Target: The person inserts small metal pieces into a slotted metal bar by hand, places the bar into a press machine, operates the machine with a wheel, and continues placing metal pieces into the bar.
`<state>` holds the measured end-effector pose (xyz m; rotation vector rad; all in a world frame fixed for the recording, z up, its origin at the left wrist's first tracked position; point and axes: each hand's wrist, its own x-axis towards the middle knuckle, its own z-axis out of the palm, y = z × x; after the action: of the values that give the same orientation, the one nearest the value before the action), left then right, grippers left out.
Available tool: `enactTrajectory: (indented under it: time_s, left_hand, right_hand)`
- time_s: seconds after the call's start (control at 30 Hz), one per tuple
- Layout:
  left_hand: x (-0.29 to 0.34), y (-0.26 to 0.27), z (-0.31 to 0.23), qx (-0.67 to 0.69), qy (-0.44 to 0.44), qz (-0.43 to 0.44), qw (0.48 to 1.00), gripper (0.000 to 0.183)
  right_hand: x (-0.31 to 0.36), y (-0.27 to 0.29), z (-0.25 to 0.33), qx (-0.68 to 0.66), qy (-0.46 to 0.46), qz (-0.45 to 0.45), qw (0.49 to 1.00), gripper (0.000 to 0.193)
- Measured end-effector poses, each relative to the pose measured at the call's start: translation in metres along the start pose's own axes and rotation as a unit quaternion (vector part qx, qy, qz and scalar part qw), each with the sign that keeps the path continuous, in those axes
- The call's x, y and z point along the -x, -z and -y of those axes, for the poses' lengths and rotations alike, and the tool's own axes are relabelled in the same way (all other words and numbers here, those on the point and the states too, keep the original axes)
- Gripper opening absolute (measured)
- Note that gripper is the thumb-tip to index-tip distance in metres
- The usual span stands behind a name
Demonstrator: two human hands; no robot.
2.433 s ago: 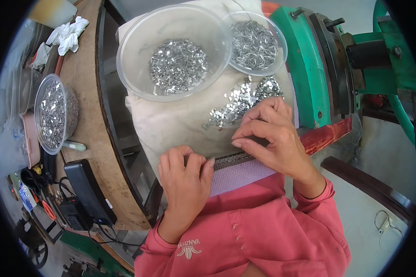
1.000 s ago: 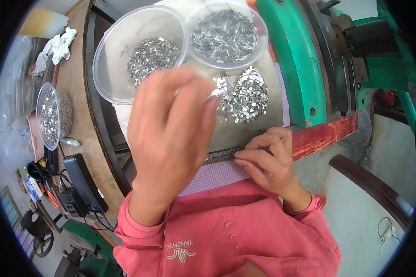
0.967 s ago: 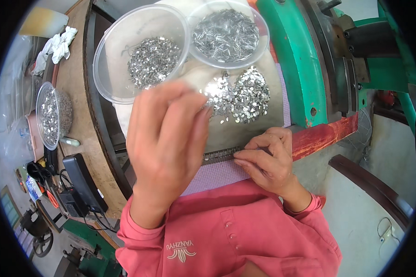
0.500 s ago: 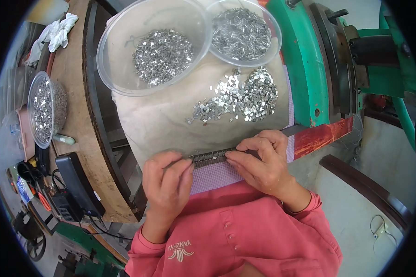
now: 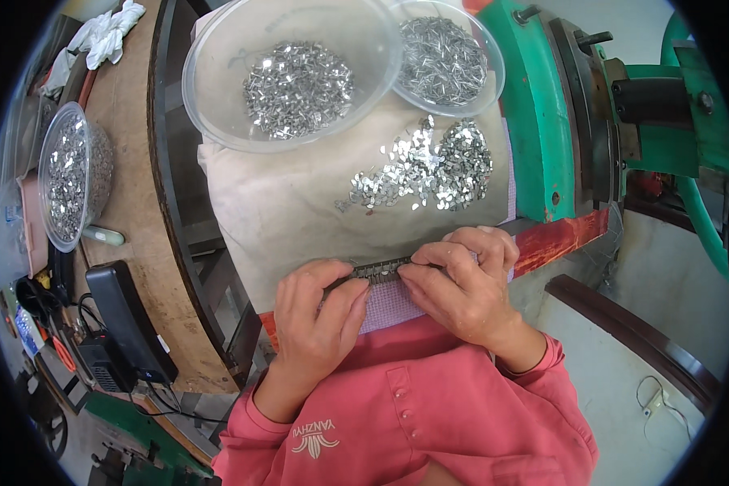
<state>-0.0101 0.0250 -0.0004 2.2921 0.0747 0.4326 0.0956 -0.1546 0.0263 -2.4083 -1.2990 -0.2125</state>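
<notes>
A dark, narrow metal strip with a row of slots (image 5: 381, 272) lies across the near edge of the cloth, between my hands. My left hand (image 5: 319, 312) is closed round its left end, thumb and forefinger on either edge. At the right end, my right hand (image 5: 468, 283) is closed, its thumb and fingertips pressed together on the strip. Small shiny bits sit in some slots; whether my right fingertips pinch one is hidden. Beyond the hands, a loose pile of small flat silvery metal pieces (image 5: 462, 166) spreads over the beige cloth (image 5: 275, 211).
Behind the pile stand a large clear tub (image 5: 211, 105) of small metal parts and a smaller clear tub (image 5: 498, 77) of thin metal pins. A green machine (image 5: 535, 121) borders the right. Another tub of pieces (image 5: 109, 166) and a black box (image 5: 130, 320) are at left.
My left hand has slid to the right along the strip, closer to my right hand, so less of the strip shows. My right hand has barely moved. The whole view has shifted slightly.
</notes>
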Motion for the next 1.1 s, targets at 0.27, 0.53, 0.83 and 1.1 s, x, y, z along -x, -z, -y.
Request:
enactTrajectory:
  time_s: [0.27, 0.53, 0.83, 1.1]
  left_hand:
    - [0.002, -0.001, 0.002, 0.005, -0.010, -0.009, 1.000, 0.023]
    - [0.001, -0.004, 0.002, -0.002, -0.019, -0.008, 1.000, 0.023]
    - [-0.008, -0.009, -0.003, -0.021, -0.026, 0.007, 0.999, 0.022]
    - [-0.015, -0.013, -0.006, -0.025, -0.022, 0.018, 0.999, 0.016]
  right_hand:
    - [0.000, 0.008, 0.003, 0.086, 0.044, 0.018, 0.995, 0.028]
    - [0.005, 0.004, 0.005, 0.068, 0.006, 0.015, 0.998, 0.014]
    - [-0.004, 0.007, 0.008, 0.107, 0.040, 0.024, 0.993, 0.026]
    - [0.009, 0.013, 0.000, 0.064, -0.040, -0.023, 0.997, 0.021]
